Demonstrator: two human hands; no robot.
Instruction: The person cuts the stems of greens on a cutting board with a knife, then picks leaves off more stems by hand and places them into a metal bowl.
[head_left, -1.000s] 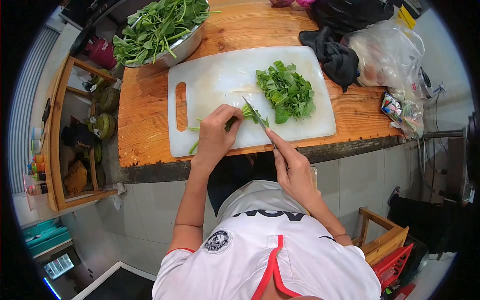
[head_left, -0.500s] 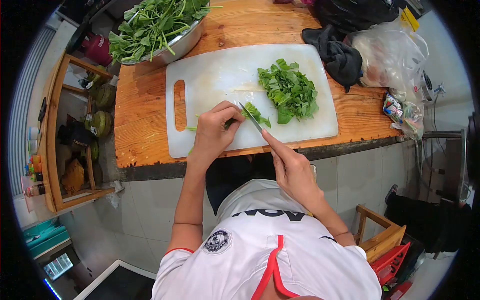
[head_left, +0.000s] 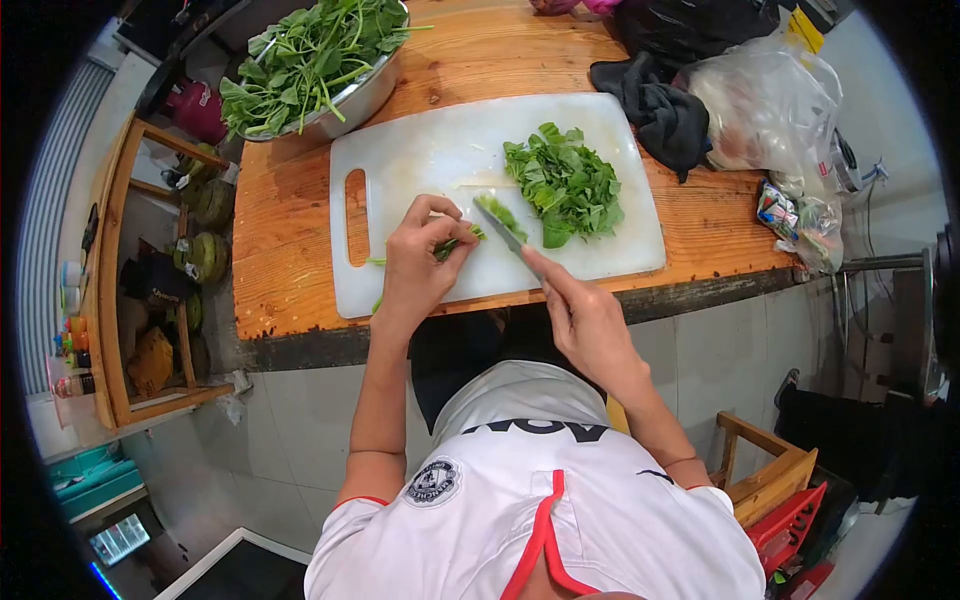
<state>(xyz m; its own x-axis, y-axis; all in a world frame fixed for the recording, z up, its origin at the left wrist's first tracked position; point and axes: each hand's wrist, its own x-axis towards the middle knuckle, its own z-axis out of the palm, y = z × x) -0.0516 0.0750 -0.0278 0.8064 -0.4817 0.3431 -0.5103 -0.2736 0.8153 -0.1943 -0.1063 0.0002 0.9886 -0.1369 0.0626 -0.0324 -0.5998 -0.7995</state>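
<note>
My left hand (head_left: 422, 258) is closed around a small bunch of green stems (head_left: 472, 233), whose cut ends stick out past the fingertips toward the knife. More stem ends show on the other side of that hand. In my right hand (head_left: 592, 325) is a knife (head_left: 508, 228), its blade slanting up and left just right of the bunch, apart from it. Freshly cut green pieces (head_left: 497, 210) lie along the blade, slightly blurred. A heap of chopped leafy greens (head_left: 568, 190) rests farther right on the white cutting board (head_left: 415, 140).
At the back left of the wooden table (head_left: 285, 230), a metal bowl (head_left: 375, 95) holds uncut leafy greens (head_left: 315, 65). A dark cloth (head_left: 660, 115) and a clear plastic bag (head_left: 755, 110) lie beyond the board's right side. The table's front edge is close to my body.
The knife has shifted away from my left hand, with the cut pieces now beside the blade. Less green sticks out of my left hand. The view has shifted slightly.
</note>
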